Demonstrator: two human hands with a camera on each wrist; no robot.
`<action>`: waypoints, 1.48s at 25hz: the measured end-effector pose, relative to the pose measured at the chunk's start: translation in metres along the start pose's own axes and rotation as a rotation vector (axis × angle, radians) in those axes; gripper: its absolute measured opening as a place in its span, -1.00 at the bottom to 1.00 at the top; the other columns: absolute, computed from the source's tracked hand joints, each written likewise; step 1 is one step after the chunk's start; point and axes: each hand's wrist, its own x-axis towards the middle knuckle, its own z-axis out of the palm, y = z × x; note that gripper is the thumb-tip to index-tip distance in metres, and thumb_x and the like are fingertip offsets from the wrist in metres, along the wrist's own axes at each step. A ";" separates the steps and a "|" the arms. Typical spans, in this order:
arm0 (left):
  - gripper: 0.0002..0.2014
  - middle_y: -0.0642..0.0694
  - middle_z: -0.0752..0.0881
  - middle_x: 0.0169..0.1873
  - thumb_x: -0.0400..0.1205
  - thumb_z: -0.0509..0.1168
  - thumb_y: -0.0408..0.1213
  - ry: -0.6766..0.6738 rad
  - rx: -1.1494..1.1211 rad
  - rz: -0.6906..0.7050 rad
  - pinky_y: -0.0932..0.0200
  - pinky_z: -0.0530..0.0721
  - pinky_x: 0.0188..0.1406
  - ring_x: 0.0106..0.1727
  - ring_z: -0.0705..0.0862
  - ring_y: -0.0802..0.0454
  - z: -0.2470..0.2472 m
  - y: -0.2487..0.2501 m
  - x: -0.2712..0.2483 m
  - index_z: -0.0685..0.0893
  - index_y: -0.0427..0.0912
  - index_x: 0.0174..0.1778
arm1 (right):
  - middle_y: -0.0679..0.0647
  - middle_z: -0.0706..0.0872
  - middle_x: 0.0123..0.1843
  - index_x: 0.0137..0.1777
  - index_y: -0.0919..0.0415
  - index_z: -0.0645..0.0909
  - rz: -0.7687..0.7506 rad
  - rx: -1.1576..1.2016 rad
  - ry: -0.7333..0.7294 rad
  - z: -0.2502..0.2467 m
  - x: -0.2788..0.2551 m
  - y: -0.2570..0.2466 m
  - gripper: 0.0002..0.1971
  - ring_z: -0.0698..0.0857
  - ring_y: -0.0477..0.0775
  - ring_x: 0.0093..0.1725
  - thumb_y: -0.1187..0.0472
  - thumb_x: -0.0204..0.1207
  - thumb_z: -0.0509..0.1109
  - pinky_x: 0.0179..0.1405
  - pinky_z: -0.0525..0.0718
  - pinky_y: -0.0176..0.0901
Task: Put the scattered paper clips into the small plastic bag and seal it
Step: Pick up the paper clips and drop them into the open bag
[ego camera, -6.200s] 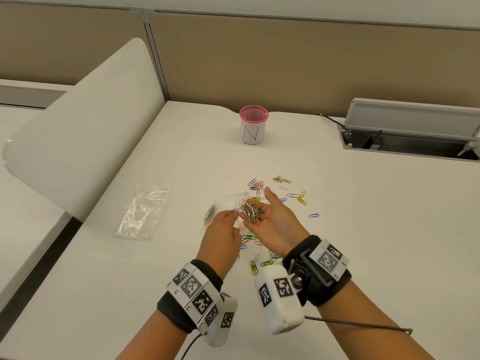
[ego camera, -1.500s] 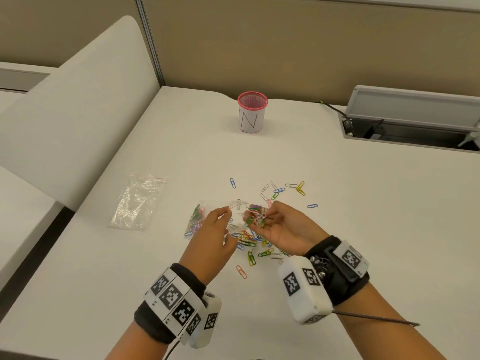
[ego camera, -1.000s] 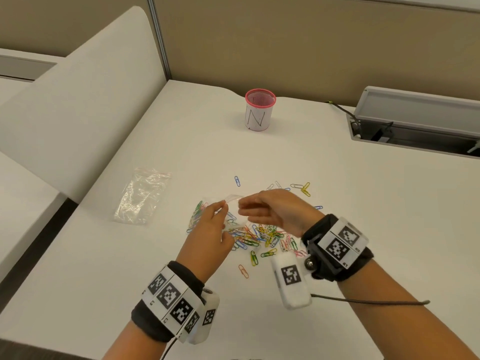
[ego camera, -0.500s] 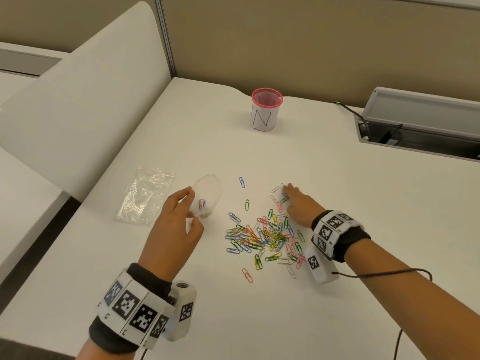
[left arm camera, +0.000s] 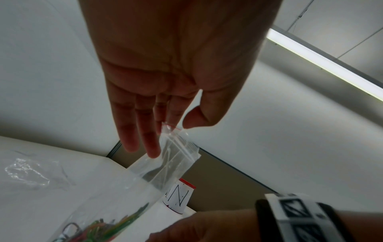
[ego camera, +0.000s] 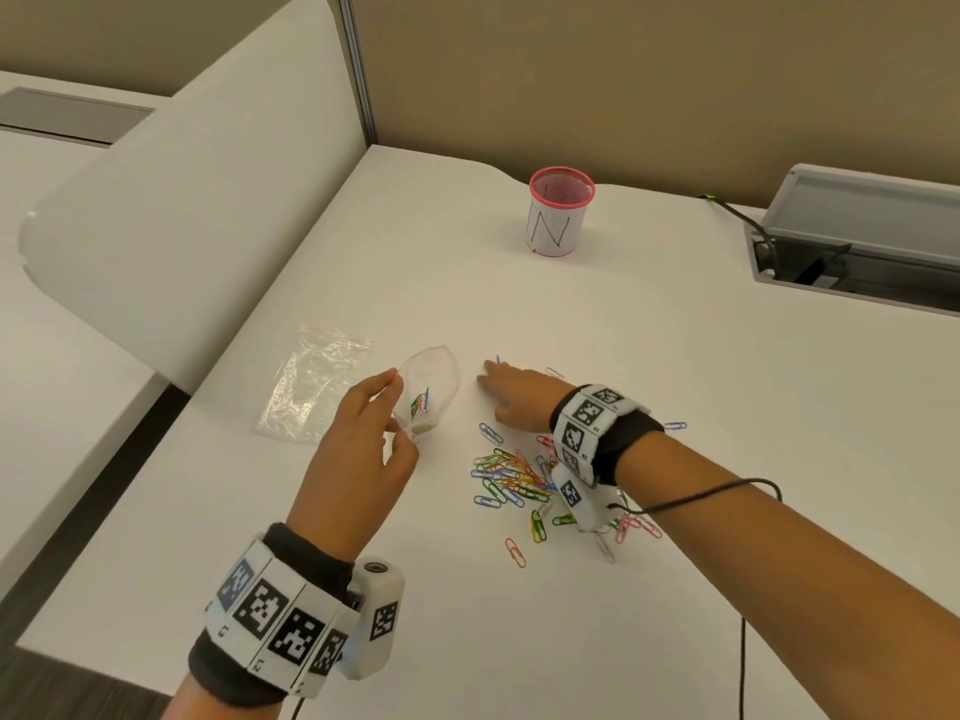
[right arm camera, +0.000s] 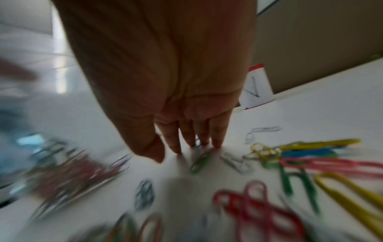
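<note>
Mid-collection: the left hand pinched the small bag open at centre frame, a few clips inside. The right hand, fingers flat and released, swept paper clips together; gathering them came next, I judged. White table, tan partition, pink-rimmed cup at upper centre.

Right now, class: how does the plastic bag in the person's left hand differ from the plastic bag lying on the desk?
The held bag is pinched by the left hand, mouth open, a few paper clips inside. The lying bag rests flat and untouched, with no clips visible inside. Both are clear plastic.
</note>
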 end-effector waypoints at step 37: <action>-0.57 -0.15 0.45 0.39 0.54 0.13 -0.50 -0.123 -0.023 0.039 0.25 0.48 0.07 -0.01 0.56 0.07 0.024 0.022 -0.002 0.42 -0.23 0.35 | 0.09 0.68 0.20 0.16 0.15 0.67 0.143 0.326 0.420 0.064 -0.093 0.052 -0.75 0.62 0.10 0.23 0.30 0.51 0.31 0.25 0.54 -0.15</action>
